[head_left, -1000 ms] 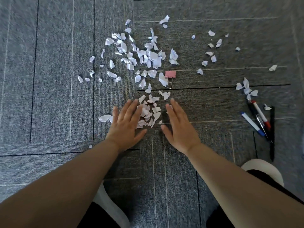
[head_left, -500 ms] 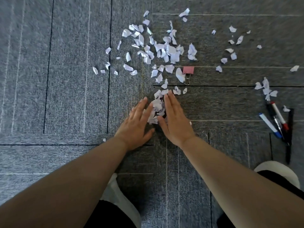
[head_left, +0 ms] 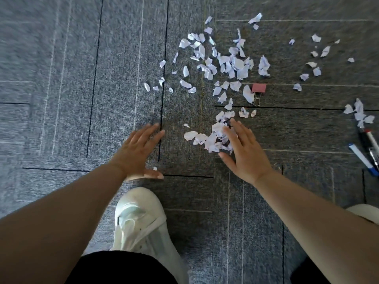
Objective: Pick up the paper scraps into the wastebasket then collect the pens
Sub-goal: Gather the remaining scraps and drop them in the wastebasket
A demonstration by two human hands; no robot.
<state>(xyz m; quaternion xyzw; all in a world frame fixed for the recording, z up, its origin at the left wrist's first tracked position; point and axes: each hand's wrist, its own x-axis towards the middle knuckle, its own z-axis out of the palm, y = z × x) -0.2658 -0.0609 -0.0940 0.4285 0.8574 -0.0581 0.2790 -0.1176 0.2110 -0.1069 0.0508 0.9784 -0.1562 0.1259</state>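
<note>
White paper scraps (head_left: 225, 64) lie scattered over the grey carpet, most of them in the upper middle. A small gathered heap of scraps (head_left: 211, 138) sits just left of my right hand (head_left: 245, 154), whose straight fingers touch its right edge. My left hand (head_left: 137, 152) lies flat on the carpet with straight fingers, well to the left of the heap and holding nothing. Several pens (head_left: 367, 150) lie side by side at the right edge, with a few scraps (head_left: 360, 113) just above them. No wastebasket is in view.
A pink binder clip (head_left: 258, 88) lies among the scraps above my right hand. My white shoe (head_left: 141, 222) stands on the carpet below my left hand. Part of another shoe (head_left: 367, 212) shows at the right edge.
My left hand has pulled away to the left from the gathered heap, leaving a wide gap. My right hand stays against the heap. The camera view has shifted left.
</note>
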